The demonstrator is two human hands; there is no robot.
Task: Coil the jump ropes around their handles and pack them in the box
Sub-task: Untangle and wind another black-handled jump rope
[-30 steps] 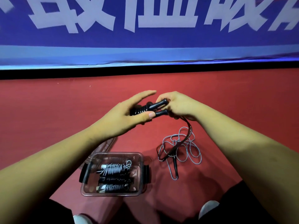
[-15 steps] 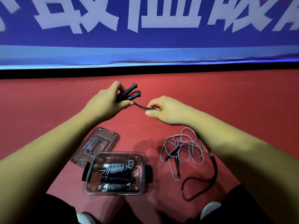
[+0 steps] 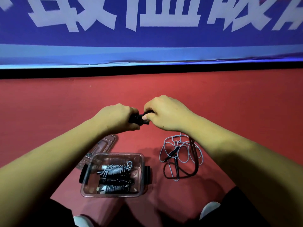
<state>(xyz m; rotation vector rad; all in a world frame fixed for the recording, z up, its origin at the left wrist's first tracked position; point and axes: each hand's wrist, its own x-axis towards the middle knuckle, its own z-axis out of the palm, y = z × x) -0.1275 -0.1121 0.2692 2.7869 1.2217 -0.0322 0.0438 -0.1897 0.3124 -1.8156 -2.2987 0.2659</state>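
Hovering over red floor (image 3: 229, 99), below blue banner (image 3: 147, 38), handles (image 3: 139, 119) ran left-right — left grip (image 3: 114, 117) and right grip (image 3: 167, 113) clamped them.

The single view comes from a wide-angle camera on the person's head, which looks forward and down over the person's own arms (image 3: 49, 161) to the red floor (image 3: 229, 99). It is close: the arms fill the lower corners, the box (image 3: 114, 154) lies just below the middle, the shoes (image 3: 209, 208) sit at the bottom edge. At the top it reaches the blue banner (image 3: 147, 40), bent by the lens.
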